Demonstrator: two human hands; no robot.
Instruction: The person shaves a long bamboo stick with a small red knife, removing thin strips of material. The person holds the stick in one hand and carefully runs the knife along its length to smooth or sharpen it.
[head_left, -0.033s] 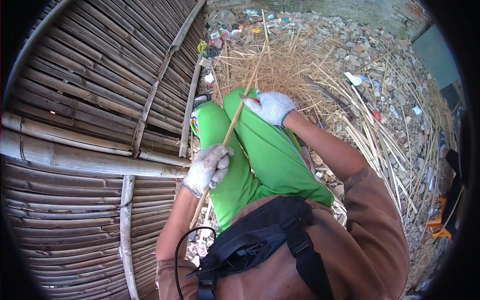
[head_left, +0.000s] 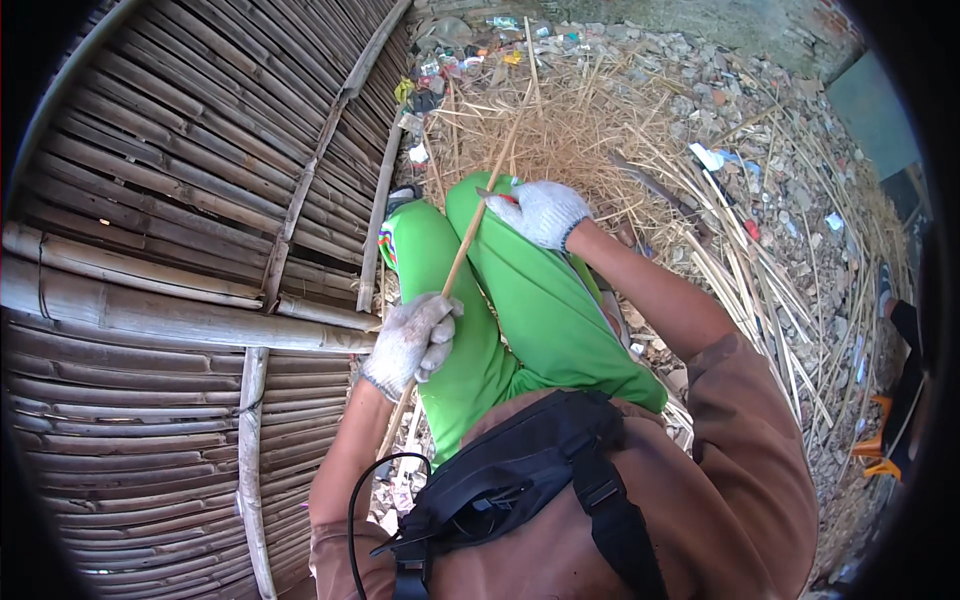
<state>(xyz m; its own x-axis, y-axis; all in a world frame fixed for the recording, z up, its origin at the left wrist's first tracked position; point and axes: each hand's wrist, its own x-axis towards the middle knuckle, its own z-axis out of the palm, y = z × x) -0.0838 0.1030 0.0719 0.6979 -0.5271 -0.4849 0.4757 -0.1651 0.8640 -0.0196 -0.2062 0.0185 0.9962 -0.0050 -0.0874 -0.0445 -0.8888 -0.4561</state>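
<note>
A long, thin bamboo strip [head_left: 463, 262] slants across my green-clad knees, its far end over the straw. Near its lower part, my left hand [head_left: 411, 335], in a whitish knitted glove, has its fingers wrapped around it. Farther up, over the right knee, my right hand [head_left: 543, 214] wears a similar glove and is closed on a small knife. Only the dark tip of the knife [head_left: 484, 193] and a bit of red beside the thumb show; the rest is hidden in the glove. The blade lies against the strip.
A bamboo slat wall [head_left: 180, 180] with a thick horizontal pole [head_left: 180, 325] stands close on my left. Shavings [head_left: 570, 130] cover the rubble ahead. Several split strips [head_left: 760, 310] lie at right, near a dark stick [head_left: 655, 187]. A person's leg [head_left: 905, 325] and an orange object [head_left: 880, 445] are at the far right.
My left hand has shifted very slightly down and to the left with the bamboo strip. My right hand and the knife stay almost where they were.
</note>
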